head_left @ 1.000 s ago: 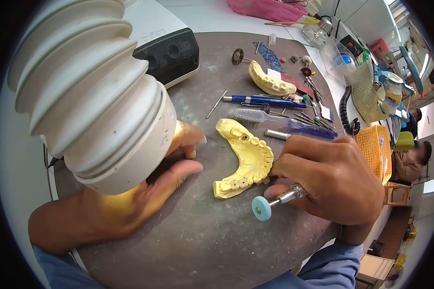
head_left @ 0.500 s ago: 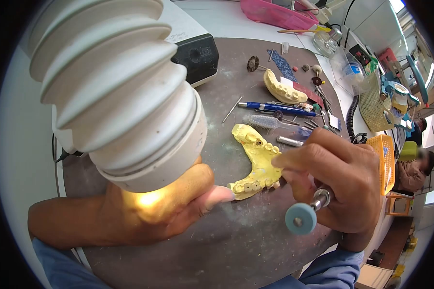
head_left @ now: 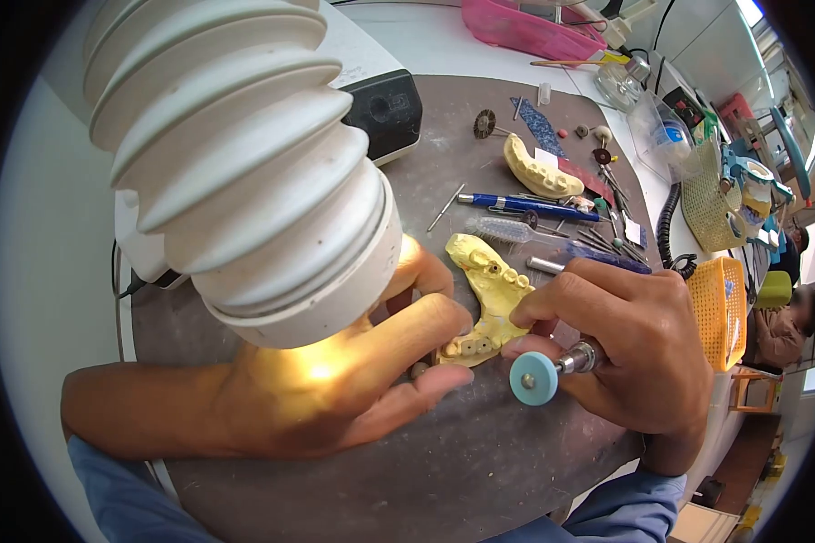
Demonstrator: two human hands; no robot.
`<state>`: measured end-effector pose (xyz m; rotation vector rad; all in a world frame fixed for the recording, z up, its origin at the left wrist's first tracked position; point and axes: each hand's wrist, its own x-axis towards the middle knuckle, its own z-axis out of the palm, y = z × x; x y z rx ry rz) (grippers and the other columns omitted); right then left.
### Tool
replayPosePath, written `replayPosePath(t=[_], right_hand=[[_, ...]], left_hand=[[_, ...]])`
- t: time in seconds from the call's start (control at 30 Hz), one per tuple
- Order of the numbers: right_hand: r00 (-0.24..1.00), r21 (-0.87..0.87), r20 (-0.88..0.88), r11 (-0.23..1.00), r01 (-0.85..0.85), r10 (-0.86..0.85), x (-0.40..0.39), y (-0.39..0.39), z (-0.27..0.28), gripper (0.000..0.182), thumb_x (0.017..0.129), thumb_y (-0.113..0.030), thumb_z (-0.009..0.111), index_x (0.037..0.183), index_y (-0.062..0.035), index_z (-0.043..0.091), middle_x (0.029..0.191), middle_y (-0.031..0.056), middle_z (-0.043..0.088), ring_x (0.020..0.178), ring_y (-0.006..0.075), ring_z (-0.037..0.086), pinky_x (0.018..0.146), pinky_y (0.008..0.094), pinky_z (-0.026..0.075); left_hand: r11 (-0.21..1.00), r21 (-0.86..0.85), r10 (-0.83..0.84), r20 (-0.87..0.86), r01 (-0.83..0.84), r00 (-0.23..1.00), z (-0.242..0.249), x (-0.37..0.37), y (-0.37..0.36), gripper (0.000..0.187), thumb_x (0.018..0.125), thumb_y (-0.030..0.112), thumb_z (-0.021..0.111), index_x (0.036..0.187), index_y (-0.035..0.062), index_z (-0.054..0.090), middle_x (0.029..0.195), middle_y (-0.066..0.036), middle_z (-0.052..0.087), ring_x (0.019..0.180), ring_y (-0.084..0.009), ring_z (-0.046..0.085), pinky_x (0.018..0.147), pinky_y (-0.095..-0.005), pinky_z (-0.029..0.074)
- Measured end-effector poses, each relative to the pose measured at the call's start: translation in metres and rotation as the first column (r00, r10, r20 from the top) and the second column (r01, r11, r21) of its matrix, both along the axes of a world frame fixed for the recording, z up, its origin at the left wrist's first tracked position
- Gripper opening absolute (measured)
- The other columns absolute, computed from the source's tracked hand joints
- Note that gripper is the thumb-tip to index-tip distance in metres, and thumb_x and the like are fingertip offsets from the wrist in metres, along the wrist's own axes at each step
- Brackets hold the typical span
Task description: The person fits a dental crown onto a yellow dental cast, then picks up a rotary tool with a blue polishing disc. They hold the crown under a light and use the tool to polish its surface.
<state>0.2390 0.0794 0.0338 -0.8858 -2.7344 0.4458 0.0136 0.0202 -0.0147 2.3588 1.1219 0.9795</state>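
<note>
My yellow dental model [head_left: 493, 299] lies near the middle of the brown table [head_left: 380, 489], its curved row of teeth facing right. My left hand [head_left: 335, 389] is at the model's near left end, thumb and forefinger parted around it; I cannot tell how firmly they press. My right hand [head_left: 638, 344] grips a metal handpiece [head_left: 581, 357], with its blue wheel [head_left: 534, 378] pointing left, just off the model's near side. The forefinger and thumb tips of that hand are right at the model's right side.

A ribbed white hose [head_left: 244, 181] hangs over my left wrist, and bright light falls on the back of that hand. Beyond the model, I have a clear-handled brush [head_left: 503, 230], a blue pen [head_left: 525, 204] and a smaller cream model [head_left: 539, 174] toward the table's far right corner. A black-topped box [head_left: 385, 113] sits at the far left edge, and an orange basket [head_left: 717, 312] stands past the right edge.
</note>
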Motion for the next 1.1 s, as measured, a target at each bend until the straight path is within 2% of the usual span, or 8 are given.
replayPosePath(t=[0.13, 0.37, 0.67, 0.77, 0.83, 0.93, 1.0, 1.1], right_hand=[[1.000, 0.019, -0.014, 1.000, 0.024, -0.024, -0.001, -0.004, -0.001, 0.024, 0.068, -0.018, 0.085, 0.079, -0.0055, 0.068, 0.065, 0.0057, 0.063, 0.055, 0.0198, 0.065, 0.048, 0.0306, 0.047], [1.000, 0.035, -0.027, 0.999, 0.016, -0.015, -0.001, -0.004, -0.002, 0.024, 0.068, -0.018, 0.085, 0.077, -0.0060, 0.067, 0.064, 0.0056, 0.062, 0.054, 0.0205, 0.064, 0.047, 0.0314, 0.047], [1.000, 0.027, -0.021, 1.000, -0.008, 0.008, 0.001, -0.003, -0.003, 0.022, 0.070, -0.020, 0.083, 0.076, -0.0071, 0.066, 0.063, 0.0056, 0.061, 0.052, 0.0213, 0.062, 0.045, 0.0321, 0.044], [0.999, 0.035, -0.036, 0.999, 0.017, -0.016, 0.001, -0.004, -0.003, 0.023, 0.070, -0.020, 0.083, 0.076, -0.0071, 0.066, 0.063, 0.0054, 0.061, 0.052, 0.0212, 0.062, 0.045, 0.0318, 0.044], [0.999, 0.046, -0.028, 0.998, 0.036, -0.035, 0.001, -0.002, -0.004, 0.023, 0.070, -0.021, 0.084, 0.076, -0.0074, 0.066, 0.063, 0.0049, 0.062, 0.052, 0.0208, 0.062, 0.046, 0.0315, 0.044], [0.999, 0.050, -0.021, 0.998, 0.034, -0.033, 0.001, -0.001, -0.004, 0.026, 0.069, -0.022, 0.085, 0.075, -0.0068, 0.065, 0.062, 0.0043, 0.062, 0.052, 0.0184, 0.063, 0.047, 0.0307, 0.044], [0.998, 0.043, -0.049, 0.998, 0.046, -0.044, -0.001, -0.001, -0.004, 0.031, 0.067, -0.027, 0.087, 0.074, -0.0063, 0.065, 0.061, 0.0039, 0.061, 0.053, 0.0172, 0.063, 0.047, 0.0302, 0.045], [0.991, 0.050, -0.102, 0.994, 0.093, -0.087, -0.004, -0.002, -0.005, 0.043, 0.061, -0.039, 0.088, 0.072, -0.0056, 0.062, 0.060, 0.0029, 0.059, 0.052, 0.0155, 0.061, 0.047, 0.0297, 0.044]], left_hand=[[0.998, -0.026, 0.050, -0.026, -0.051, 0.998, -0.003, 0.006, 0.002, 0.030, 0.064, 0.005, 0.082, 0.090, 0.0022, 0.067, 0.089, -0.009, 0.059, 0.076, -0.0204, 0.057, 0.063, -0.0310, 0.047], [0.988, -0.132, 0.092, 0.047, -0.085, 0.995, -0.003, 0.012, 0.001, 0.026, 0.064, 0.002, 0.080, 0.087, 0.0018, 0.067, 0.086, -0.011, 0.059, 0.076, -0.0223, 0.058, 0.063, -0.0315, 0.046], [0.977, -0.214, 0.046, 0.222, 0.002, 0.974, -0.004, 0.007, 0.001, 0.021, 0.076, -0.003, 0.074, 0.094, 0.0017, 0.065, 0.093, -0.009, 0.059, 0.078, -0.0156, 0.057, 0.066, -0.0277, 0.046], [0.917, -0.395, 0.079, 0.305, 0.051, 0.949, -0.005, 0.000, -0.005, 0.021, 0.081, -0.005, 0.068, 0.100, 0.0014, 0.061, 0.098, -0.009, 0.059, 0.082, -0.0128, 0.057, 0.071, -0.0260, 0.046], [0.824, -0.550, 0.165, 0.457, 0.132, 0.874, -0.003, -0.002, -0.007, 0.019, 0.087, -0.005, 0.063, 0.104, 0.0012, 0.057, 0.103, -0.009, 0.058, 0.091, -0.0105, 0.058, 0.077, -0.0244, 0.046], [0.733, -0.667, 0.273, 0.471, 0.136, 0.839, 0.001, -0.006, -0.011, 0.017, 0.091, -0.002, 0.061, 0.107, 0.0005, 0.055, 0.104, -0.010, 0.058, 0.093, -0.0107, 0.060, 0.080, -0.0249, 0.048], [0.745, -0.653, 0.257, 0.472, 0.139, 0.844, 0.000, -0.009, -0.013, 0.017, 0.094, 0.002, 0.059, 0.110, -0.0007, 0.053, 0.104, -0.010, 0.062, 0.090, -0.0106, 0.061, 0.081, -0.0252, 0.049], [0.598, -0.743, 0.375, 0.591, 0.301, 0.714, 0.008, -0.008, -0.014, 0.017, 0.099, 0.008, 0.054, 0.113, -0.0010, 0.052, 0.103, -0.014, 0.068, 0.095, -0.0132, 0.063, 0.081, -0.0254, 0.053]])
